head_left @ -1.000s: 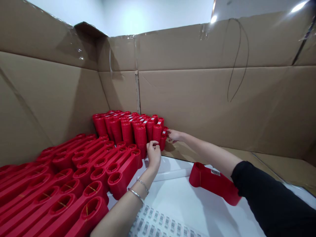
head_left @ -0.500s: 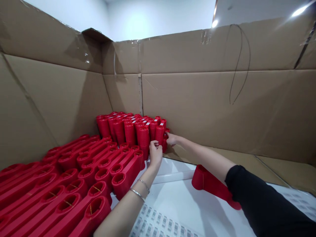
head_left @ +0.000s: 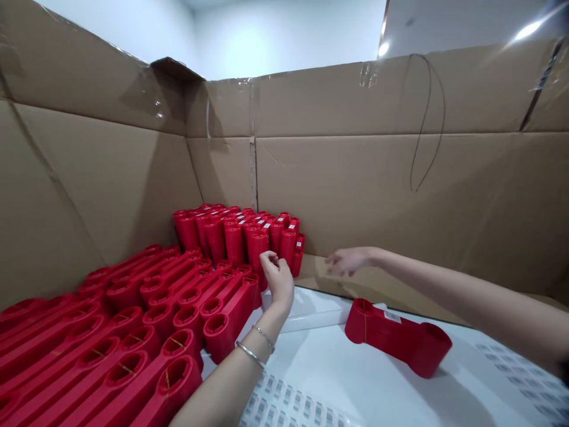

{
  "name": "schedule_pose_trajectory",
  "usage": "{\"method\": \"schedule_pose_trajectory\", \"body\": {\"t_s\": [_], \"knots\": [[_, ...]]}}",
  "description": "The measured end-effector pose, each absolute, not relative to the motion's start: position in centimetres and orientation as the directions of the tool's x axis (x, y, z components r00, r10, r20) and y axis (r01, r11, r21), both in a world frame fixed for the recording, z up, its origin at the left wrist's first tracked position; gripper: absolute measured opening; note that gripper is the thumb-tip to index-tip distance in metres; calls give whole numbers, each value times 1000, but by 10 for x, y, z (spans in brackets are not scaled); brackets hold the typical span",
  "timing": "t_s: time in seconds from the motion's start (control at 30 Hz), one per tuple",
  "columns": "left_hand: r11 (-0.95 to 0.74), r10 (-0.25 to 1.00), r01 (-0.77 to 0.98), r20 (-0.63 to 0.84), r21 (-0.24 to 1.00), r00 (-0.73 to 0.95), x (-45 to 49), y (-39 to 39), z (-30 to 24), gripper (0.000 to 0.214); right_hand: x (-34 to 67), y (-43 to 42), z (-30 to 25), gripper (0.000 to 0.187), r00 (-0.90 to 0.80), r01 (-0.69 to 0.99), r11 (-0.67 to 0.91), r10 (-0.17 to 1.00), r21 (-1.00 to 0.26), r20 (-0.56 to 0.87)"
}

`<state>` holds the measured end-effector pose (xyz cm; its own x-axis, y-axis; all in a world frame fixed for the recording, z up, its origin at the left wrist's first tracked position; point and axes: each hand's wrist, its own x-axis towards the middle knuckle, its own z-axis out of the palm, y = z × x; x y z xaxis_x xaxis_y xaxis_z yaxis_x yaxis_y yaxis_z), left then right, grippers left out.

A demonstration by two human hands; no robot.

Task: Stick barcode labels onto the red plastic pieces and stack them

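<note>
Our left hand (head_left: 277,279) — closed, just against an upright red plastic stack (head_left: 258,249); our right hand (head_left: 351,261) — open, above a cardboard wall (head_left: 400,201)'s foot, near a banded red plastic bundle (head_left: 395,339).

A gap is left at 7 o'clock from the right hand (head_left: 351,261), over the white packet (head_left: 315,308); passage is blocked at 9 by the red stacks (head_left: 287,246), at 12 by the cardboard wall (head_left: 377,190), and at 5 by the red bundle (head_left: 398,338).

L hand (head_left: 278,279) curled, R hand (head_left: 351,261) open, outstretched
</note>
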<state>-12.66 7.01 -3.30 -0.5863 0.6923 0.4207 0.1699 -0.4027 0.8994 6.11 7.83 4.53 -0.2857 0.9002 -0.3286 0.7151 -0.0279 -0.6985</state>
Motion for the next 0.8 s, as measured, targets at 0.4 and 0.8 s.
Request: {"method": "schedule_pose_trajectory", "body": {"t_s": [0.4,0.8], "knots": [[-353,703,27,284,935,-651,-142,87,-26,23,127,-21,5,32,-240,896,-11,829,-445,-505],[-500,737,67,465,863,-490,-123,69,-28,14,116,22,16,30,-322,548,-248,819,-799,-475]]}}
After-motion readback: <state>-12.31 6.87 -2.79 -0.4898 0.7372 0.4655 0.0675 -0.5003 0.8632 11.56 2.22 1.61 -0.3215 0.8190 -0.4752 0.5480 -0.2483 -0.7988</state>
